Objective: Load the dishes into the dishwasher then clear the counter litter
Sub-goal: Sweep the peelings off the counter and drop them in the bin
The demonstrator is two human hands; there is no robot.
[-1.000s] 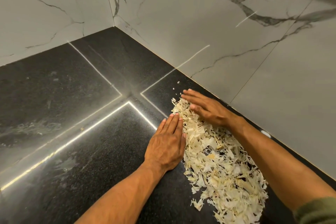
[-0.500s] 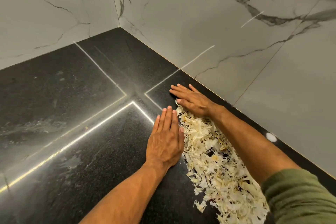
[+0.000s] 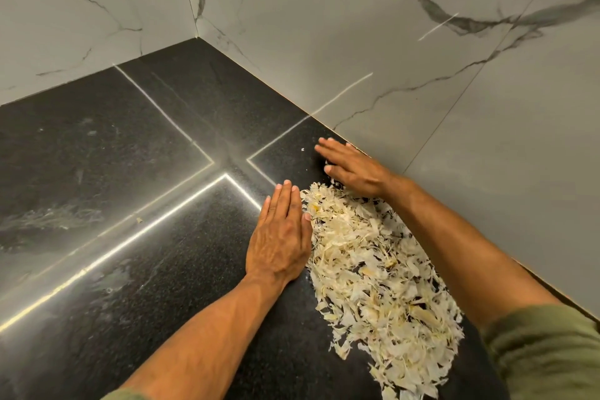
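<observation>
A long pile of pale, papery peel scraps [image 3: 376, 279] lies on the black granite counter [image 3: 130, 172], running along the right wall. My left hand [image 3: 281, 237] lies flat, palm down, fingers together, pressed against the pile's left edge. My right hand [image 3: 352, 169] is flat too, fingers stretched out, resting at the pile's far end close to the wall. Neither hand holds anything. A few stray scraps [image 3: 302, 150] lie beyond my right fingertips.
White marble-look walls [image 3: 324, 26] meet in a corner at the back and bound the counter on the right. Bright light strips reflect across the counter. A small crumb [image 3: 139, 220] and wet smears sit on the left part.
My right hand has slid farther out past the pile's far end toward the wall. My left hand has stayed against the pile's left edge. The pile looks pushed closer together.
</observation>
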